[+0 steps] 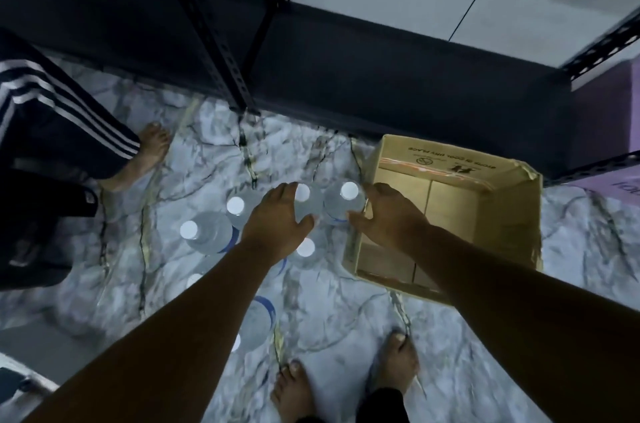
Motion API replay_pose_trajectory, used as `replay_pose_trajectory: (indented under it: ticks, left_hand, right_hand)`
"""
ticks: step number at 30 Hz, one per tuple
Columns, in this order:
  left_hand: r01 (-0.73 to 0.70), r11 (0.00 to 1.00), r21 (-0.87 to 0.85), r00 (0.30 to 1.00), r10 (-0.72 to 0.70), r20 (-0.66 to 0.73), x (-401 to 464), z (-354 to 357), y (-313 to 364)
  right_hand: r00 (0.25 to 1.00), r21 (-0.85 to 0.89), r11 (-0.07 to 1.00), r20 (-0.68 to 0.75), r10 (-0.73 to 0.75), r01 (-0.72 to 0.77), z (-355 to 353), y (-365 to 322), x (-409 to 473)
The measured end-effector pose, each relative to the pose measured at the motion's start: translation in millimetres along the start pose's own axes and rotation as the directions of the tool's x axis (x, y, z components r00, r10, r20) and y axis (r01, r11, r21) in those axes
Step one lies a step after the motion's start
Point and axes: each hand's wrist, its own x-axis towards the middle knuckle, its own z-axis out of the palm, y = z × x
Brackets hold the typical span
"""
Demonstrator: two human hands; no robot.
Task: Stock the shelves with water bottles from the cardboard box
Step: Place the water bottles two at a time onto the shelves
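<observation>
Beside the cardboard box (498, 214), water bottles (209, 232) stand upright.

Water bottles (211, 232): clear glossy plastic, matt white caps. Cardboard box (505, 211): matt brown card, torn rim. Floor (346, 329): polished marble-veined tile; shelving (207, 24): dark perforated metal.

Both hands (277, 218) (391, 218) seemingly grip upright bottles (341, 204) beside the box (505, 214).

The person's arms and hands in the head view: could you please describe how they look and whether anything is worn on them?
Both forearms are bare, with no sleeves in sight. The left hand and right hand wear no gloves, and no rings, watch or bracelet can be seen. Dim light hides finer detail.
</observation>
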Motion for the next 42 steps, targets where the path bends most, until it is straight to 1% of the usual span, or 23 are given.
replay_pose_trajectory:
  ticks: [7,13,19,21,26,29,32,34,40,42]
  left_hand:
    - [0.001,0.984,-0.176,0.997,-0.014,-0.071,28.9,41.1,-29.1]
    - [-0.016,0.972,-0.235,0.995,-0.007,-0.095,45.0,57.3,-42.5]
    - [-0.041,0.950,-0.309,0.996,0.015,-0.086,54.6,67.7,-51.4]
    - [-0.040,0.945,-0.324,0.996,0.012,-0.087,58.4,71.9,-54.0]
    - [-0.044,0.951,-0.305,0.990,0.001,-0.140,67.0,76.5,-58.5]
    - [-0.057,0.952,-0.301,0.987,0.008,-0.161,68.8,76.5,-62.1]
    - [-0.048,0.946,-0.320,0.979,-0.019,-0.202,70.8,79.1,-63.4]
    - [-0.039,0.942,-0.334,0.973,-0.041,-0.228,72.6,81.8,-62.3]
    - [-0.008,0.914,-0.406,0.949,-0.121,-0.290,76.3,87.5,-57.0]
    - [0.011,0.885,-0.465,0.938,-0.170,-0.302,77.6,89.0,-54.9]
  right_hand:
    - [0.996,0.073,0.996,-0.064,-0.054,0.059,33.1,24.2,47.4]
    - [0.992,0.156,0.983,-0.093,-0.085,0.099,50.6,28.3,64.7]
    - [0.987,0.245,0.964,-0.141,-0.075,0.108,61.3,29.9,71.6]
    - [0.980,0.256,0.958,-0.183,-0.080,0.126,63.1,29.1,72.1]
    - [0.958,0.211,0.965,-0.268,-0.098,0.158,66.0,31.9,75.2]
    - [0.942,0.304,0.934,-0.324,-0.086,0.190,72.5,29.8,76.7]
    - [0.941,0.465,0.862,-0.337,-0.040,0.203,83.0,25.9,81.2]
    - [0.935,0.529,0.825,-0.354,0.000,0.201,89.8,23.5,85.4]
    - [0.920,0.566,0.801,-0.388,0.053,0.193,105.5,19.7,94.0]
    - [0.908,0.557,0.803,-0.417,0.051,0.211,110.8,18.3,94.7]
